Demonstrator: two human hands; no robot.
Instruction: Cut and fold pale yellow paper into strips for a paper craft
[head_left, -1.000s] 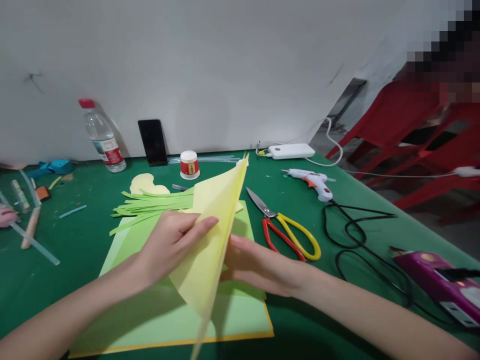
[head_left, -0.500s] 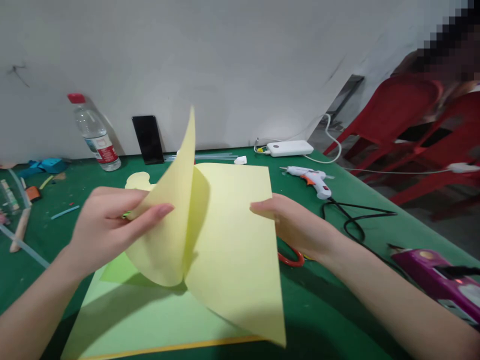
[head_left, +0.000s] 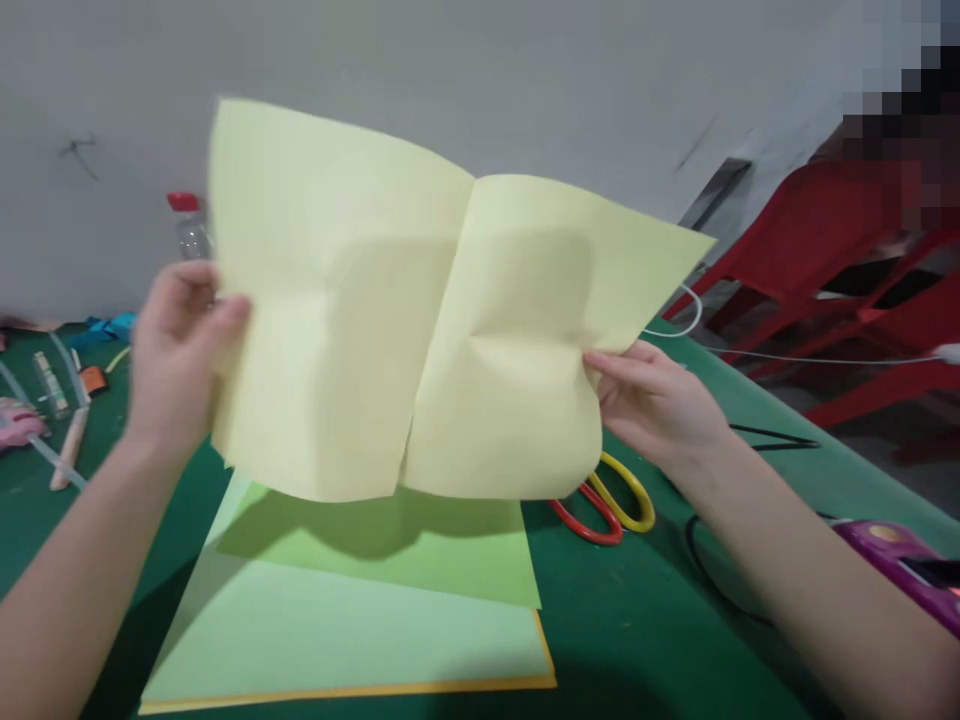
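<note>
A pale yellow sheet of paper (head_left: 360, 310) is held up and spread wide, with a crease down its middle and a short slit at the crease's lower end. At its left edge my left hand (head_left: 184, 350) pinches it between thumb and fingers. My right hand (head_left: 656, 395) grips the right edge, thumb in front. Below lies a bright green sheet (head_left: 450, 545) on top of a light green sheet (head_left: 337, 625). An orange-yellow edge shows under that pile. Red and yellow scissor handles (head_left: 626, 490) stick out beneath the paper near my right hand.
On the green table (head_left: 637, 620), a purple device (head_left: 900, 560) sits at the right beside a black cable (head_left: 720, 580). Markers and small craft pieces (head_left: 52, 385) lie at the left. A red-capped bottle (head_left: 191, 235) stands behind the paper. Red chairs (head_left: 795, 240) are beyond the right edge.
The folded yellow paper has been opened out and lifted, both hands moving apart. It now hides the phone and glue gun, while the bright green sheet and scissor handles show more.
</note>
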